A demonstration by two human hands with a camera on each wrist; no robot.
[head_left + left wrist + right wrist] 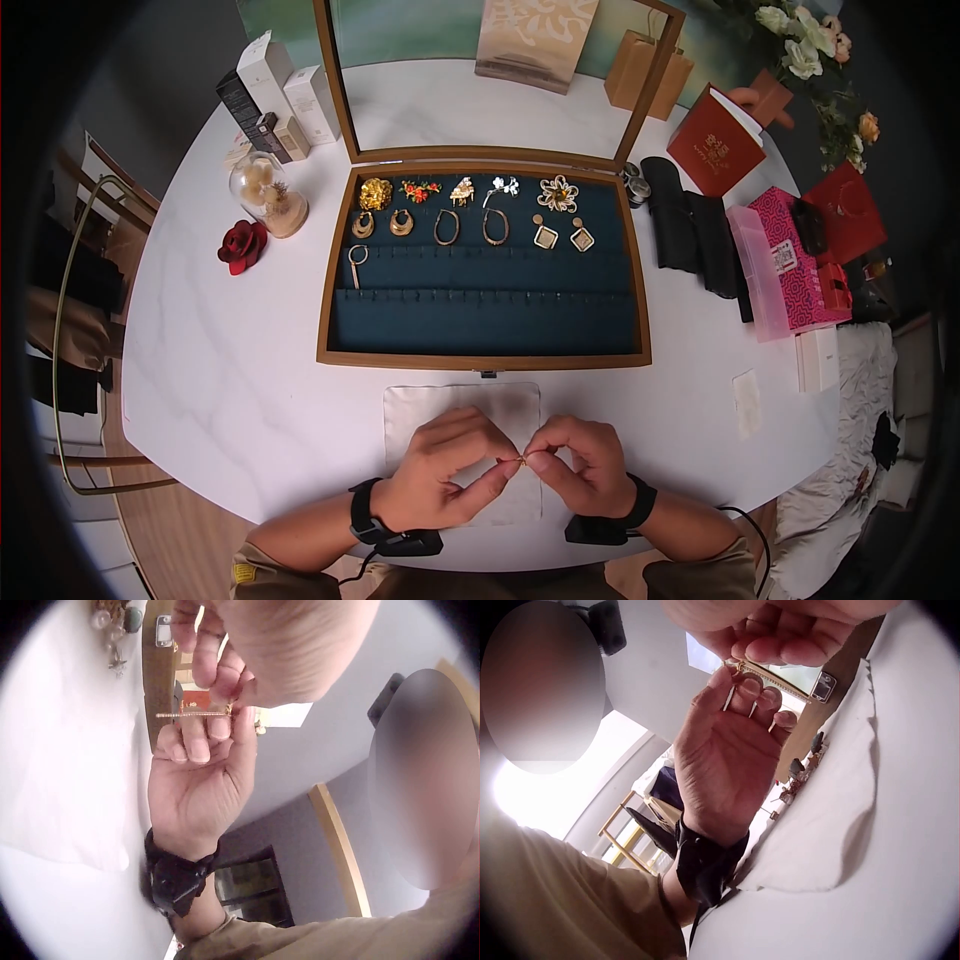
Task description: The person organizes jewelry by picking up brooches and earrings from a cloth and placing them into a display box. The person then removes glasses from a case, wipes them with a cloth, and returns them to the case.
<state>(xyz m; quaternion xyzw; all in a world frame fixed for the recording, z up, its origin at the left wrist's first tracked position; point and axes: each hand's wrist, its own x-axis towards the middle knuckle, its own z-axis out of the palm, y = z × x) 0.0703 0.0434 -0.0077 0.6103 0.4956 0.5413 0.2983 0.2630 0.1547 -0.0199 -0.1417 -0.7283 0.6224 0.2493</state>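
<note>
Head: over the cloth, the earring is pinched by left hand and right hand. Left wrist: its bar is let hang, presumably for fine work above. Right wrist: fingertips are brought together, likely for steadiness.

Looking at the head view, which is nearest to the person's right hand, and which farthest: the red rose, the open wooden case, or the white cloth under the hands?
From the right hand:
1. White cloth, directly below the hands.
2. Wooden case, just beyond the cloth.
3. Red rose, far left, past the case.
</note>
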